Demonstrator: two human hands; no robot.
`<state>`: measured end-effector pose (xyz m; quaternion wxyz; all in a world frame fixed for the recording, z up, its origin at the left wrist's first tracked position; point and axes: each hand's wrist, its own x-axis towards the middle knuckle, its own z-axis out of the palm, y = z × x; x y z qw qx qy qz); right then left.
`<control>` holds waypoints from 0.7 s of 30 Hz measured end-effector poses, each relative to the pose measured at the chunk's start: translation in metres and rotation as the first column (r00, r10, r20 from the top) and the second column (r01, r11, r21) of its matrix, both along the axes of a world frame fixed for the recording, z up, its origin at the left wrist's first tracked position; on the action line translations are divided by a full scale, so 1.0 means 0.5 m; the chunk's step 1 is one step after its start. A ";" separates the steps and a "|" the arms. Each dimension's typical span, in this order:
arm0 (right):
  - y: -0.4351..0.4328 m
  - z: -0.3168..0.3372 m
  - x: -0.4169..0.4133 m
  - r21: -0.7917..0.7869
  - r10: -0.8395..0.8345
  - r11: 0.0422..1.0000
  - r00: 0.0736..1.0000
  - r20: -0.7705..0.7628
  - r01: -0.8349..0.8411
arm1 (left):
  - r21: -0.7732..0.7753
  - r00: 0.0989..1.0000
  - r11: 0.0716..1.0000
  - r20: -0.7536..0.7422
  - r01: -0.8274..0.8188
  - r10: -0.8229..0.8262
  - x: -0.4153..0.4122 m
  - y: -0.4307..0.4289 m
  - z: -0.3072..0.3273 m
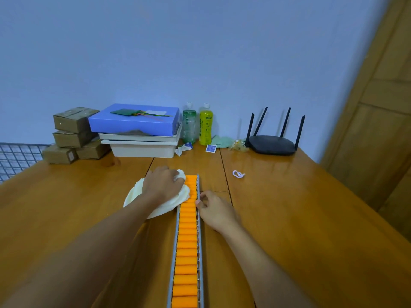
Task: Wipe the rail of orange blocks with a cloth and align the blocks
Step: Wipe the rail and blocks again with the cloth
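A long metal rail [199,241] filled with several orange blocks [186,245] runs from the bottom edge up the middle of the wooden table [289,218]. My left hand [163,182] grips a bunched white cloth [144,196] and presses it against the rail's far left side, covering part of the far blocks. My right hand [214,210] rests on the table at the rail's right edge, with thumb and fingertips pinched on the metal side about a third of the way from the far end.
At the back stand stacked cardboard boxes [71,134], a blue box [135,120] on cream trays [142,145], two bottles [196,124], a black router [272,143] and a small white loop [238,174]. A wire grid [15,156] lies at the left edge.
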<state>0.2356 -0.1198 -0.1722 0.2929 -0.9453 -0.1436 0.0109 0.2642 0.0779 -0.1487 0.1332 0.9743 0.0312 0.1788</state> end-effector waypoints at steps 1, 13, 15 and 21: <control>0.001 0.002 -0.003 -0.001 -0.005 1.000 1.000 0.001 0.005 | 0.001 1.000 1.000 0.001 0.000 0.000 -0.006 -0.001 -0.001; 0.012 0.011 -0.037 0.031 -0.056 0.998 0.996 0.069 0.054 | 0.031 1.000 0.999 -0.018 0.009 -0.008 -0.100 -0.012 -0.002; 0.013 0.012 -0.041 0.016 -0.058 0.998 0.995 0.082 0.056 | 0.042 1.000 0.999 -0.015 0.016 -0.015 -0.109 -0.014 -0.005; 0.003 0.033 -0.072 -0.032 0.030 0.999 0.997 0.067 -0.028 | 0.061 0.999 0.998 -0.021 0.029 -0.028 -0.150 -0.014 -0.006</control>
